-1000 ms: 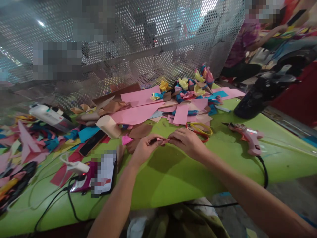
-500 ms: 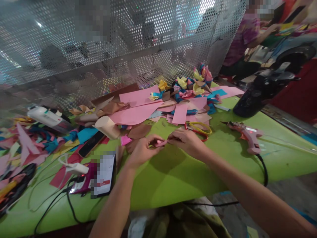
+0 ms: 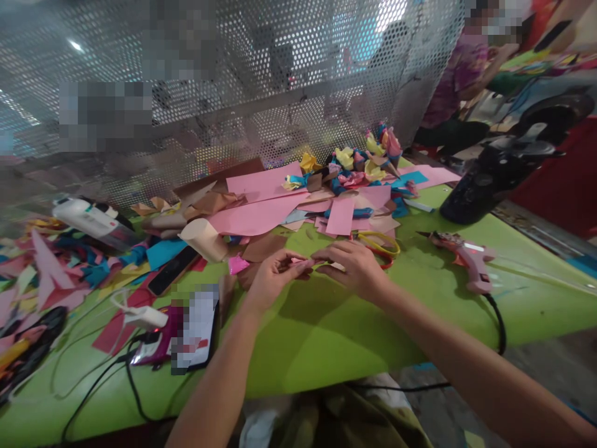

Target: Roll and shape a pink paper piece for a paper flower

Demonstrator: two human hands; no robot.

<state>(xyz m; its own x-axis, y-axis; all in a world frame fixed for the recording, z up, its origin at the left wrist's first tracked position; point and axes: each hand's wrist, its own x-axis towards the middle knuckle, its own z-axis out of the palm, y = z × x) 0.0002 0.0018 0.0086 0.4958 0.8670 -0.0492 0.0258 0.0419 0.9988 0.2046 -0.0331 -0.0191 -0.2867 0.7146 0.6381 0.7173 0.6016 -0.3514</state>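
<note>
Pink piece: small pink paper-like piece [image 3: 297,261], up off the smooth green counter [image 3: 298,351], between the hands, mostly hidden.
Left grip: left hand [image 3: 269,279] pinched the piece, thumb against fingers.
Right grip: right hand [image 3: 353,266] just beside it, fingers curled; couldn't tell if it held anything.
Handling: judged very light, soft, not slippery; likely to crease or tear if squeezed hard. Edges seemed the best hold, fingertips only.
Green counter: looked slick; flat pink paper sheets [image 3: 259,213] lay beyond the hands, pink glue gun [image 3: 472,258] at right.
Room: grey perforated metal panel [image 3: 321,68] behind; person in purple patterned shirt [image 3: 459,71] back right.
</note>
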